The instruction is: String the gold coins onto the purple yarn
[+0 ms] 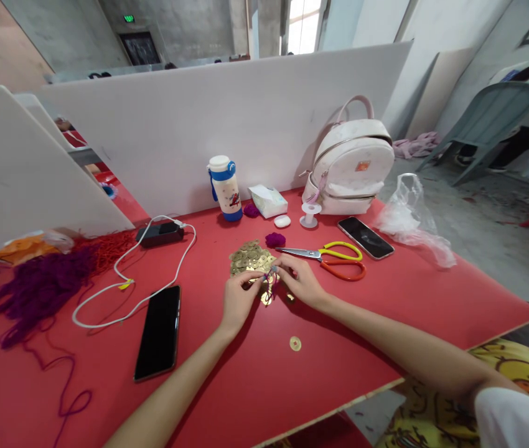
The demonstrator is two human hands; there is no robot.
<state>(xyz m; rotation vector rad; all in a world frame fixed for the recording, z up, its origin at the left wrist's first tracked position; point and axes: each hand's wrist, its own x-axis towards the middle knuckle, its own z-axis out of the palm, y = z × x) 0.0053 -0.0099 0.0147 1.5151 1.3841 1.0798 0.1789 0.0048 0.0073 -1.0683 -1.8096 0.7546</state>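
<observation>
Thumb and fingers of my left hand are pinched on a short purple cord. My right hand pinches the same cord from the other side, fingertips almost meeting the left ones. A gold coin hangs at or lies just under the cord; I cannot tell which. Just behind my hands is a pile of gold coins with holes in them. One loose coin lies nearer to me on the red table. Scissors with yellow and orange handles lie beyond my right hand, blades pointing left.
Purple yarn, a white cable and a black phone lie to the left. Along the white partition stand a bottle and a backpack. A second phone and a plastic bag are right.
</observation>
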